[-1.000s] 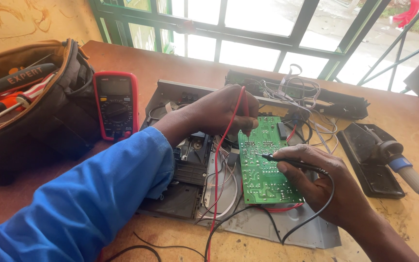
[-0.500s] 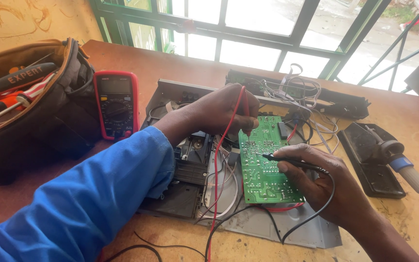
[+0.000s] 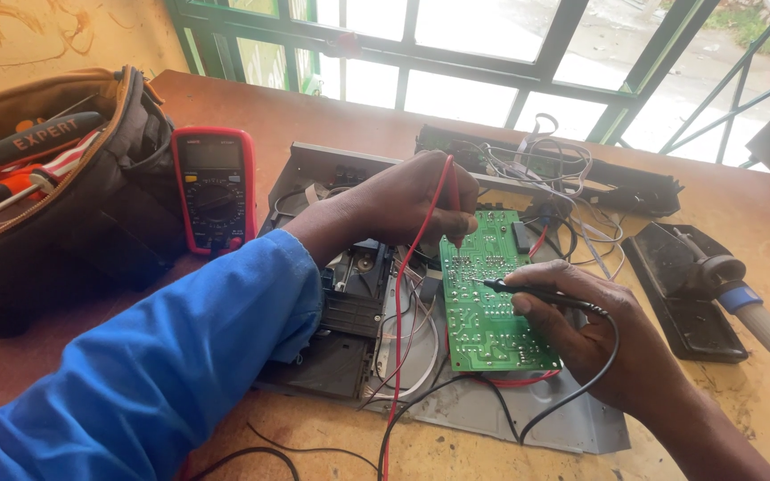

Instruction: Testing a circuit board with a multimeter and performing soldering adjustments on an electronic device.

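Note:
A green circuit board (image 3: 492, 294) lies solder side up over an opened grey device chassis (image 3: 349, 294) on the wooden table. My left hand (image 3: 412, 200) grips a red test probe (image 3: 453, 200), its tip touching the upper part of the board. My right hand (image 3: 594, 334) grips a black test probe (image 3: 536, 294), whose tip touches the board's left middle. Red and black leads run down toward the table's near edge. My left arm wears a blue sleeve (image 3: 135, 374).
A red-cased multimeter (image 3: 214, 189) lies left of the chassis. A dark tool bag (image 3: 46, 178) with orange-handled tools sits at far left. A soldering iron with blue handle (image 3: 759, 321) rests on a black stand (image 3: 683, 285) at right. A wired black panel (image 3: 563, 169) lies behind.
Both probe tips stay on the board, with only slight shifts of the hands. The view has barely moved.

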